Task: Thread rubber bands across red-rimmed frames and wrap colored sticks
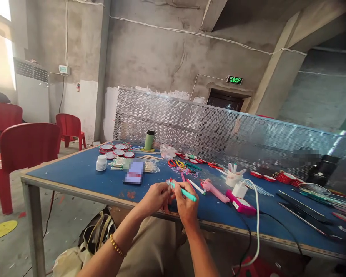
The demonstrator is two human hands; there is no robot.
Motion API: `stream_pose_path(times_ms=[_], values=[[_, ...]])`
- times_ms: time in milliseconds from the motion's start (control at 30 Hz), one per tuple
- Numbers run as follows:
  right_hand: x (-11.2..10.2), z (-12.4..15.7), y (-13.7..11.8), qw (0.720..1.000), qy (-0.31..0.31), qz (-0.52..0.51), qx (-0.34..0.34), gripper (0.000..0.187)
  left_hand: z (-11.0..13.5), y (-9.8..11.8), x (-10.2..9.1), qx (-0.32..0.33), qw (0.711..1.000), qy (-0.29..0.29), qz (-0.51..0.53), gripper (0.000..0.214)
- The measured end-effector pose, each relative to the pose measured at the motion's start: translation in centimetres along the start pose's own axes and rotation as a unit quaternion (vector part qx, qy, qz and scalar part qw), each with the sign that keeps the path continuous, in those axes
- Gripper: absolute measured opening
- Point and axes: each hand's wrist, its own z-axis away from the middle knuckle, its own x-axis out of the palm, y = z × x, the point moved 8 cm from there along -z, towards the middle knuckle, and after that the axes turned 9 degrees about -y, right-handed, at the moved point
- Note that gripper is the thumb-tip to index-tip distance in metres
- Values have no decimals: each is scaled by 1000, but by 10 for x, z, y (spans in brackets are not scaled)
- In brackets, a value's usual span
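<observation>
My left hand (156, 198) and my right hand (187, 203) meet over the near edge of the blue table (83, 173). The right hand's fingers are wrapped round a teal pen-like tool (187, 192) whose tip points left toward the other hand. The left hand's fingers are pinched on a small red-and-white piece (170, 186) right at that tip. A beaded bracelet (117, 246) sits on my left wrist.
On the table stand a green bottle (149, 140), a small white jar (101, 162), round red-rimmed discs (115, 150), a pink tool (216, 190), a white cup of sticks (233, 177) and a charger with a white cable (256, 215). A perforated metal screen (207, 130) backs the table. Red chairs (23, 154) stand left.
</observation>
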Motion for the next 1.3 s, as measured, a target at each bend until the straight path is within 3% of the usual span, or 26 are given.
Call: stream_pose_path(times_ms=[1300], values=[[0,2,6,1000,12,-8,13,25,0,1,-1,3,1000,1,-1,35]])
